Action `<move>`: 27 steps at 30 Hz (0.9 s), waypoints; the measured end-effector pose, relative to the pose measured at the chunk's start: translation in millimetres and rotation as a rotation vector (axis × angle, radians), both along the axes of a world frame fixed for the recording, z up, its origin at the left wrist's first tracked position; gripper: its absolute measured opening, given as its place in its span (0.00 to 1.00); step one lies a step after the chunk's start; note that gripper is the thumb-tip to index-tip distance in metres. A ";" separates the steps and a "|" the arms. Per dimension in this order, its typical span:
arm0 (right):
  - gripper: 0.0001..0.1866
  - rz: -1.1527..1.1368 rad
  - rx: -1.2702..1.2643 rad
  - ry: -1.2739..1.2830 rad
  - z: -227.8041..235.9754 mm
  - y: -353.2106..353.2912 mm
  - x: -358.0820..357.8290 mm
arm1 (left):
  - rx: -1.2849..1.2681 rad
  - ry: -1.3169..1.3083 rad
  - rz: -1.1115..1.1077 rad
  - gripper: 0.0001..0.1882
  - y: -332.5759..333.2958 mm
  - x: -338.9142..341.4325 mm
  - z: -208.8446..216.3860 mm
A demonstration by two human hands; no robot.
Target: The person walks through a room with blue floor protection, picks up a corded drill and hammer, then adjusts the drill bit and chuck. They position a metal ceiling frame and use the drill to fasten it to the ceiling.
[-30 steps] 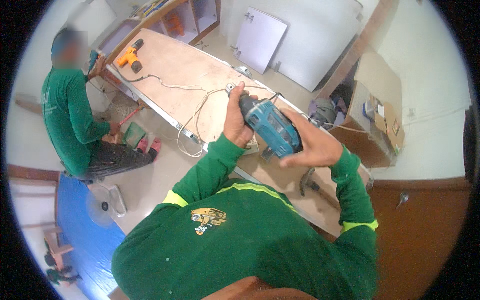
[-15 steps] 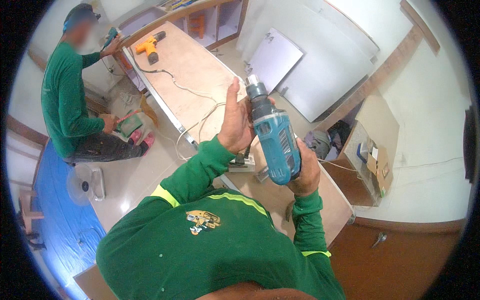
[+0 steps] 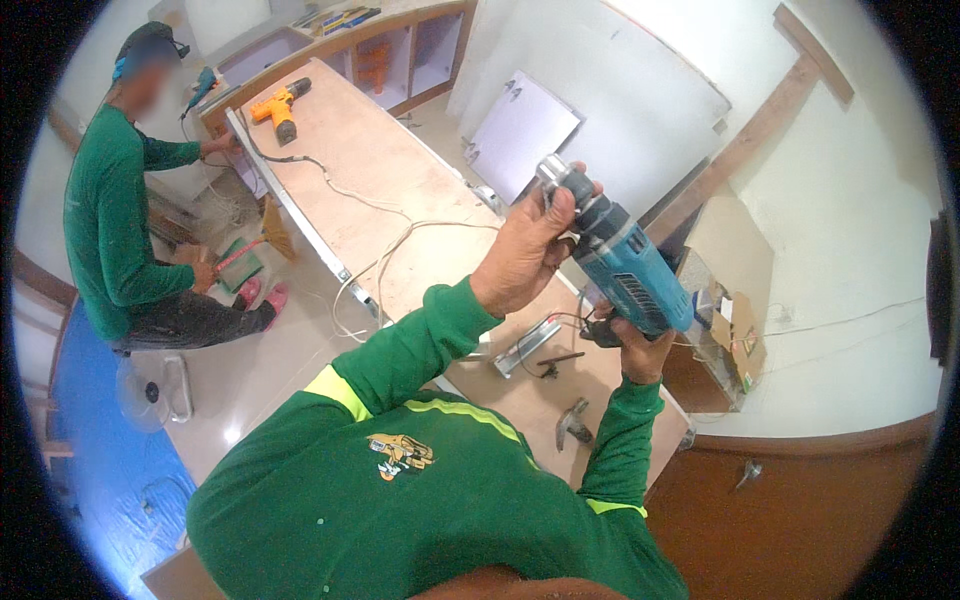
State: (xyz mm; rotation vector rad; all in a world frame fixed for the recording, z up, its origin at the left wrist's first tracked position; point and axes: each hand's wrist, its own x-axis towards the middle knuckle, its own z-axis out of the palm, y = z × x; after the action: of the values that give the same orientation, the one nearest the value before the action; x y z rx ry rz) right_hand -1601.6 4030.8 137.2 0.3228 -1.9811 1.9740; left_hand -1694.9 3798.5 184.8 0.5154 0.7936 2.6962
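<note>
A teal and black power drill [image 3: 636,275] is held up over the long wooden panel [image 3: 405,195], its silver-tipped chuck pointing to the far left. My left hand [image 3: 525,250] is closed round the chuck end, thumb and fingers on its black collar. My right hand [image 3: 642,352] grips the drill's rear handle, which is partly hidden. On the panel below lie a hammer [image 3: 573,425], a metal slide rail [image 3: 524,347] and a small dark tool [image 3: 558,364].
An orange cordless drill [image 3: 280,108] and a loose pale cable [image 3: 375,258] lie on the panel. At the far left a co-worker [image 3: 130,210] in green holds a red-handled tool. An opened carton [image 3: 740,335] stands right; a white board [image 3: 525,135] leans behind.
The drill has swung to the right, its body now slanting down to the right. My left hand has gone from fingers raised beside the chuck to closed round it. The co-worker's raised hand has lowered.
</note>
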 end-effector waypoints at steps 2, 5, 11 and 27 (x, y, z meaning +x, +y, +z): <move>0.29 0.030 -0.138 0.002 0.9 7.0 -0.2 | -0.019 0.013 -0.023 0.39 11.2 0.6 -0.3; 0.27 0.032 -0.218 -0.058 -1.0 29.6 3.8 | 0.033 0.036 -0.100 0.41 28.5 2.0 4.2; 0.35 0.210 -0.500 -0.219 -24.2 86.8 8.1 | 0.063 0.136 -0.090 0.43 59.9 1.8 12.4; 0.32 0.385 -0.970 -0.106 -77.5 80.1 26.2 | 0.167 -0.001 -0.082 0.26 74.7 -22.9 -8.2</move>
State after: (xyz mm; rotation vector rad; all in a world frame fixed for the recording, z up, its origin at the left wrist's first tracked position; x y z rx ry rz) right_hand -1575.4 4110.9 59.7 0.3551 -0.8264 2.9458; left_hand -1717.8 3873.2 176.6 0.5709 0.5378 2.6995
